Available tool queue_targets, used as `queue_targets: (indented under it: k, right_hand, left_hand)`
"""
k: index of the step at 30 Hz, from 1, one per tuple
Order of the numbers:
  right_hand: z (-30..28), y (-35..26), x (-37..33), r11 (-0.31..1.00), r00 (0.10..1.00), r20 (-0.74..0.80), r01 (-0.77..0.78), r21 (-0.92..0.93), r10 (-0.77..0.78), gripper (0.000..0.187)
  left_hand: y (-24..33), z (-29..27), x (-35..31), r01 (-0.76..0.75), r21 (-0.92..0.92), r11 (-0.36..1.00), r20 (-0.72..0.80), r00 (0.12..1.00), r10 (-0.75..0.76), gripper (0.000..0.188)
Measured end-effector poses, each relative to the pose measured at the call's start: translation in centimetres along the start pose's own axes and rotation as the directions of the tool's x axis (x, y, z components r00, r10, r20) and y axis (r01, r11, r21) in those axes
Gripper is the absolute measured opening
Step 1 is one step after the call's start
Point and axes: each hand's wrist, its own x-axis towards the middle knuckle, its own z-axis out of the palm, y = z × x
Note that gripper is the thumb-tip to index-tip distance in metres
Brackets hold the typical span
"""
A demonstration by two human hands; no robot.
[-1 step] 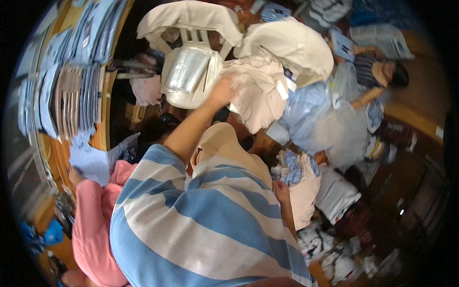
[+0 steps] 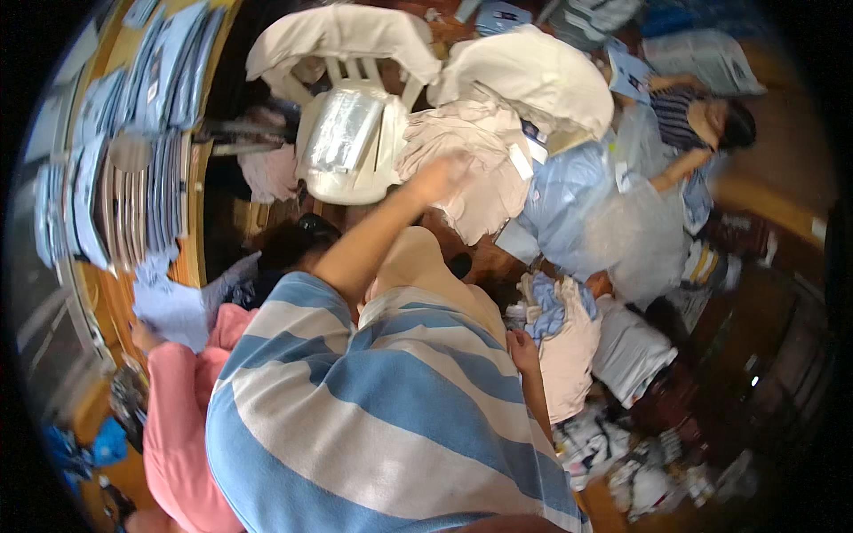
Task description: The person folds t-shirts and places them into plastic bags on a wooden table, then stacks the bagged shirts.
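Note:
My left hand (image 2: 444,176), smeared by motion, reaches over a heap of pale pink garments (image 2: 484,191) in front of me. Its fingers cannot be made out. White tags (image 2: 522,162) lie at the heap's right side. My right hand (image 2: 522,349) hangs low at my side with curled fingers, and nothing shows in it. Close to its right is a pale pink garment (image 2: 569,369) with light blue cloth (image 2: 544,306) on top.
A white plastic chair (image 2: 355,182) bears a clear plastic-wrapped stack (image 2: 342,129). Cream cloth (image 2: 533,84) covers another seat. Shelves at left hold folded shirts (image 2: 164,200). Someone in a pink sleeve (image 2: 173,435) is at my left; another person (image 2: 680,120) sits far right among plastic bags (image 2: 631,235).
My left hand has shifted rightward and slightly nearer across the pink heap. The view has moved a little. My right hand stays at my side.

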Motion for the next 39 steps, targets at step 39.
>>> queue_targets:
  k: [39]
  right_hand:
    - [21.7,11.2,-26.8,0.413,0.622,-0.392,0.118,0.903,0.678,0.057]
  left_hand:
    - [11.9,37.9,-21.3,-0.835,0.151,0.530,0.952,-0.022,-0.306,0.065]
